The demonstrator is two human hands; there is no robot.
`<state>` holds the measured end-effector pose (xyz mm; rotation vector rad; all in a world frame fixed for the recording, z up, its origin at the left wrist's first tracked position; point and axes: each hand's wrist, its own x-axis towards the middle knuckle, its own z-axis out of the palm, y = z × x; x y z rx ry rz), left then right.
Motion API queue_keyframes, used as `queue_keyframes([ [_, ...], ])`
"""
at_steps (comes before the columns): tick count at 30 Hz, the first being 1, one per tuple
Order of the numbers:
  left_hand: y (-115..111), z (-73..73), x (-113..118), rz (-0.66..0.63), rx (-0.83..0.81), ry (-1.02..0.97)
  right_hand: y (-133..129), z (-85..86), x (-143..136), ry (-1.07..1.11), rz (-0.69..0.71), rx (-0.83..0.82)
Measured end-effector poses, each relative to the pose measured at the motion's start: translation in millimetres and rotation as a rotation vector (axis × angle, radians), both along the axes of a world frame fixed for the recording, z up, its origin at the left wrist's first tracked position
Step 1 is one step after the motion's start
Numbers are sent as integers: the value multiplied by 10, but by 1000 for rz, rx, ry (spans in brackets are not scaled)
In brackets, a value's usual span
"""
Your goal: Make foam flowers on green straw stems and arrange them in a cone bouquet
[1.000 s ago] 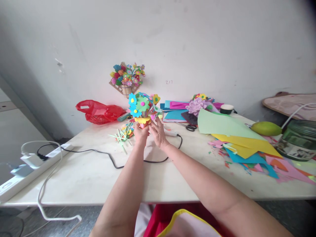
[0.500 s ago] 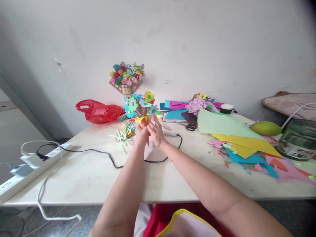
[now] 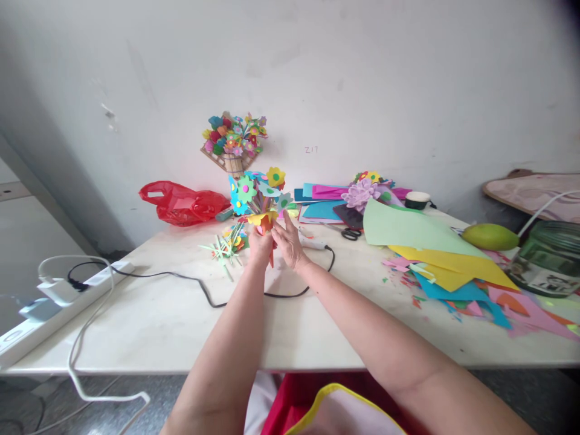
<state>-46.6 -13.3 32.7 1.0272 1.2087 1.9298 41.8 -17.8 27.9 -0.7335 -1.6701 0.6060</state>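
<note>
Fingers of the left hand (image 3: 260, 246) are gripping the orange cone (image 3: 267, 225) at the base of a bouquet of cut-out flowers (image 3: 267, 190); the right hand (image 3: 290, 246) is leaning on the right side of this cone with its fingers loosely stretched, and I cannot tell if it is gripping also; the narrow tip of the cone is pointing downward between the two hands. The bouquet is standing nearly upright over the far part of the white table (image 3: 158, 338); a yellow scalloped collar (image 3: 259, 219) is showing above the left hand, and blue, green and yellow flower heads (image 3: 246, 189) are spreading over it.

Near the right hand, a white corded tool (image 3: 312, 243) is lying; on the left side, pale green strips (image 3: 222, 249) are lying in a heap beside small cut flowers (image 3: 236, 240); farther back, a red plastic bag (image 3: 181, 205) is resting by the wall (image 3: 385, 90). To the right, black-handled scissors (image 3: 350, 234), a purple flower (image 3: 360, 194) and a light green sheet (image 3: 403, 226) are lying; beyond them, a green mango (image 3: 489, 237) and a glass jar (image 3: 548, 260) are sitting; on the wall, another flower arrangement (image 3: 233, 163) is hanging.
</note>
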Motion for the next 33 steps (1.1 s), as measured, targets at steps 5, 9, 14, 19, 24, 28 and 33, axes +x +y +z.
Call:
queue_keyframes([
  [5, -26, 1, -10, -6, 3, 28, 10, -26, 5, 32, -39, -4],
  [9, -39, 5, -5, -47, -7, 19, 33, -49, 1, 34, -67, 1],
  [14, -50, 2, 18, -55, 38, -13, 62, -71, 4, 20, -44, -27],
  [19, -58, 6, 20, -105, 46, -24, 65, -72, 22, 31, -61, 0],
  [24, -85, 16, 12, -197, 85, -32, 54, -57, 38, 13, -66, 30],
  [28, -109, 22, -15, -239, 97, -19, 32, -34, 65, 44, -85, 54],
  [33, -150, 65, -33, -313, 69, -65, 50, -24, 105, 136, -226, 105],
])
